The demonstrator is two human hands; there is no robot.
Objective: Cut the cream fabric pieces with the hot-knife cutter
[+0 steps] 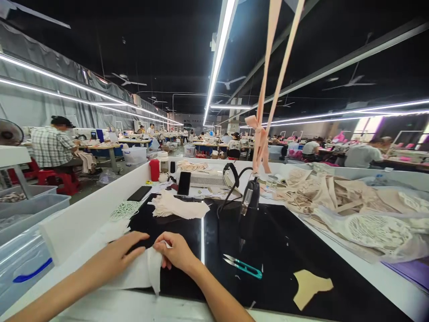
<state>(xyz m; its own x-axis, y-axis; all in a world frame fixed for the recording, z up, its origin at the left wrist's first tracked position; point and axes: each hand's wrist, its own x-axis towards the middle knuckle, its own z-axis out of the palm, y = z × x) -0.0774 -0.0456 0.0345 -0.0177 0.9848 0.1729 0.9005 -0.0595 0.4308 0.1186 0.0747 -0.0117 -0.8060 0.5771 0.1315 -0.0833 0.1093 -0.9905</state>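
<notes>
At the left of the black work surface lies a piece of white fabric. My left hand rests on it, fingers stretched out and thumb apart. With thumb and fingers pinched together, my right hand grips the fabric's right edge, which folds and hangs down below the fingers. Beyond my hands sits a stack of cream fabric pieces. Teal thread snips lie to the right of my right hand, apart from it. Farther right is a yellowish cut piece lying flat.
A black electric tool hangs from peach straps over the black mat. Beige garments are heaped at the right. A phone leans at the back beside a red container. A low white wall borders the left.
</notes>
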